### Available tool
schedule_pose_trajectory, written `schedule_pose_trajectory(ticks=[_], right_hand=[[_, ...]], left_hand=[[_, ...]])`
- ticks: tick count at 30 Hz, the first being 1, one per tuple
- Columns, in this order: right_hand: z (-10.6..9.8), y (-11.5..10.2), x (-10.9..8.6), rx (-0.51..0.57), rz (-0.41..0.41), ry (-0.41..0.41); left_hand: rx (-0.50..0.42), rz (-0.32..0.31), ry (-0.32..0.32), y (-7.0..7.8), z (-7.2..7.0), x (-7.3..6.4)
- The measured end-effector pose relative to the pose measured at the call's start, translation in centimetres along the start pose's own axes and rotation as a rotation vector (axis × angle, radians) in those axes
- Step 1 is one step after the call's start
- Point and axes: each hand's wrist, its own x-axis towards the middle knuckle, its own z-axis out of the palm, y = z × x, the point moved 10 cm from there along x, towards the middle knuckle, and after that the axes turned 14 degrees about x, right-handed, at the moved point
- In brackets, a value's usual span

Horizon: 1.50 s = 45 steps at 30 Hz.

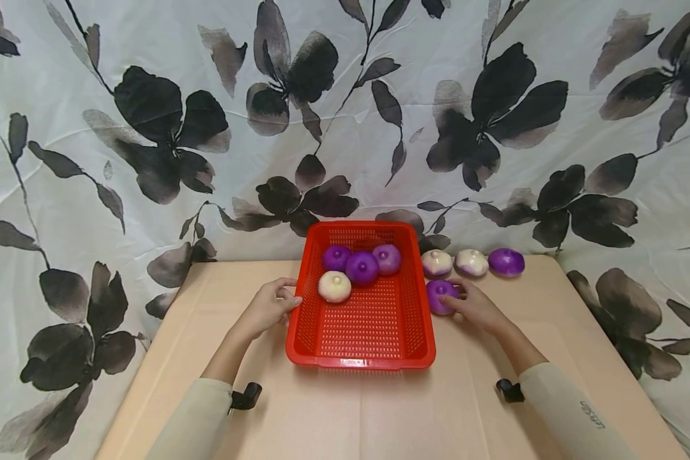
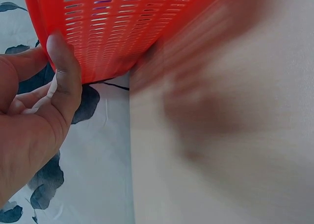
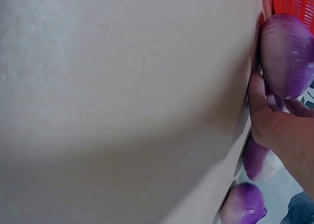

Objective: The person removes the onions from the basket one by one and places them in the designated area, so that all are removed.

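Note:
A red plastic basket [image 1: 359,332] with perforated walls stands mid-table. In it are three purple onions [image 1: 362,268] and a cream-white one [image 1: 335,287], grouped toward the far end. My left hand [image 1: 269,306] grips the basket's left rim; in the left wrist view its thumb [image 2: 64,62] lies against the outer wall. My right hand [image 1: 480,310] holds another purple onion [image 1: 440,296], fingers round its right side, just outside the basket's right wall. In the right wrist view this onion [image 3: 287,57] shows streaked purple-and-white skin, close to the red wall.
Behind my right hand, two white-and-purple onions [image 1: 471,262] and a purple onion [image 1: 506,262] sit in a row along the table's back edge. A floral cloth [image 1: 379,160] hangs behind the light wooden table [image 1: 345,421].

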Motion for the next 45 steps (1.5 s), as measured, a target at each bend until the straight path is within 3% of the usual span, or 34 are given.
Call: schedule_pose_trajectory(ticks=[11,45], right_hand=[[0.6,0.1,0.0,0.003,0.017,-0.01],[-0.5,0.1,-0.4,-0.055,-0.028,0.001]], left_hand=[[-0.015,-0.017,0.0,-0.7,0.0,-0.1],[-0.025,-0.01,-0.003,-0.3,0.1,0.2]])
